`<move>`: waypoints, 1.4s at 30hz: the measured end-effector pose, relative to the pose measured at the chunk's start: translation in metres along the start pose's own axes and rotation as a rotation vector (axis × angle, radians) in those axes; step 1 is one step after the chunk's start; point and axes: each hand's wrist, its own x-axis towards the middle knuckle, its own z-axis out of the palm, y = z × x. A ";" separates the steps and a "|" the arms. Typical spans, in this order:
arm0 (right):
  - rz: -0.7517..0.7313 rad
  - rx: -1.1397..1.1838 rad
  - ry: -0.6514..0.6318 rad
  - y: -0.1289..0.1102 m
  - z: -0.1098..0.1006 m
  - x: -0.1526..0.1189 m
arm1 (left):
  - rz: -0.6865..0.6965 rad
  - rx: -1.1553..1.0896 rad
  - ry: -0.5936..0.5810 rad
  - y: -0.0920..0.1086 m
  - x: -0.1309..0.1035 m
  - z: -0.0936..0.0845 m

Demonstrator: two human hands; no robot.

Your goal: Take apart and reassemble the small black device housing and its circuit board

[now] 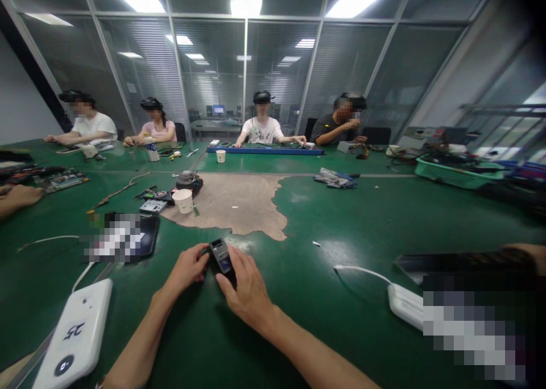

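Observation:
A small dark grey device [220, 256] with a little dark screen stands or lies tilted just above the green table [307, 286], near the middle of the view. My right hand [247, 284] holds it from the right, thumb at its lower side and fingers along its right edge. My left hand [190, 265] is at its left side, with bent fingers close to or touching the edge; whether those fingertips press on it is hard to make out. The underside of the device is hidden.
A white power bank [79, 326] lies at the lower left, another [405, 305] at the right with a cable. Ahead are a paper cup [183, 201], electronic parts and a green basket [458, 173]. Several people sit around; a hand [21, 200] is at far left.

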 end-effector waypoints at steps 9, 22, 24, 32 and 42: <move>-0.041 0.044 -0.013 0.013 0.007 -0.001 | -0.016 -0.012 -0.029 -0.001 0.003 0.001; 0.025 0.203 0.234 0.010 -0.020 0.022 | -0.052 -0.017 -0.019 0.006 0.002 0.001; 0.083 0.165 0.269 0.018 -0.027 0.025 | -0.062 0.002 -0.015 0.006 0.002 0.001; 0.177 0.058 0.174 0.050 -0.025 0.002 | -0.067 0.033 -0.022 0.000 0.003 0.001; 0.113 -0.009 0.156 0.054 -0.013 -0.011 | -0.065 -0.004 -0.023 -0.004 0.004 0.002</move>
